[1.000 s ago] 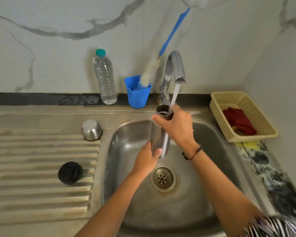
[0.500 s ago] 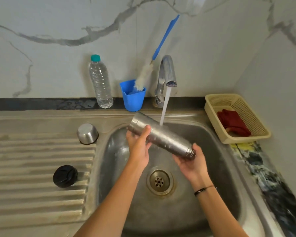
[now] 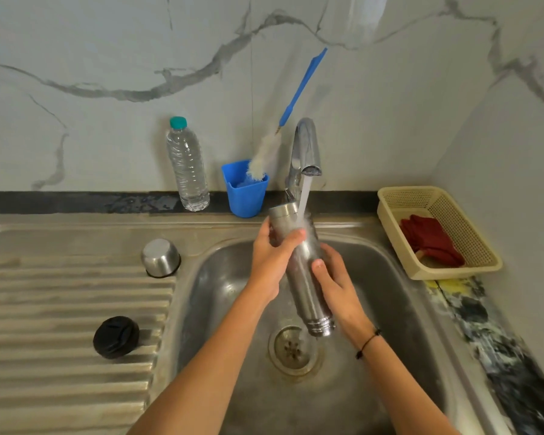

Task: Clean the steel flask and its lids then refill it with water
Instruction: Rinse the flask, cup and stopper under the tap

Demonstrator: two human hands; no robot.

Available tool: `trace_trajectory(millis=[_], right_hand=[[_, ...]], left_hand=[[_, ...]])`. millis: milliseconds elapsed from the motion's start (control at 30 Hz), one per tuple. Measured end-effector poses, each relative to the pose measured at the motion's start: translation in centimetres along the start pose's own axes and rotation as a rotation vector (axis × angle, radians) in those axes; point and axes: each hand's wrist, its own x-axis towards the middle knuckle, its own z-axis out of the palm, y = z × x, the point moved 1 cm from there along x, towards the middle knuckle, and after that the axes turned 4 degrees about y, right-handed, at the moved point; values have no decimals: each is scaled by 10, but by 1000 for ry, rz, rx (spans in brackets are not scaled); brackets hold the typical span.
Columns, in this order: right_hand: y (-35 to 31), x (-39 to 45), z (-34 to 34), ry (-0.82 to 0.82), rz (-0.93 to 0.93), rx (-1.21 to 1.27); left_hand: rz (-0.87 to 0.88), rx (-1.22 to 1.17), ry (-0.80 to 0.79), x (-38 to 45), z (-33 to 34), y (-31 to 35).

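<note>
Flask (image 3: 302, 277), mouth down under running water, gripped by both hands' curled fingers.

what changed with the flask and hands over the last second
The steel flask went from upright under the tap to inverted, threaded mouth down over the drain. Left hand moved from bottom to base end; right hand now grips mid-body. Steel cup lid and black stopper stayed put.

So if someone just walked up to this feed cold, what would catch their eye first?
Most likely the steel flask, held tilted over the sink basin with its open threaded mouth pointing down toward the drain, while the tap runs water onto its base. The left hand grips it near the base and the right hand lower down. On the drainboard to the left sit the steel cup lid and black stopper.
</note>
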Motion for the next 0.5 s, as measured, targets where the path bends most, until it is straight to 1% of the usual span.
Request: trace_trajectory(millis=[100,167,233,300,367,433,500], right_hand=[[-11,10,4,-109,-54,56],[-13,13,8,-121,-124,116],[-15,12,13,-113,-139,250],[-19,12,20,-96,-107,399],[-22,12,25,-84,-52,504],[-24,14,26,-76,-7,542],[-29,16,25,-54,30,545]], left_hand=[[48,85,-23,-4,13,4],[150,231,12,-7,20,4],[283,346,32,-9,23,6],[425,466,-16,-5,21,8],[530,595,-89,1,20,11],[593,643,-136,2,22,13],[642,653,-148,0,23,16]])
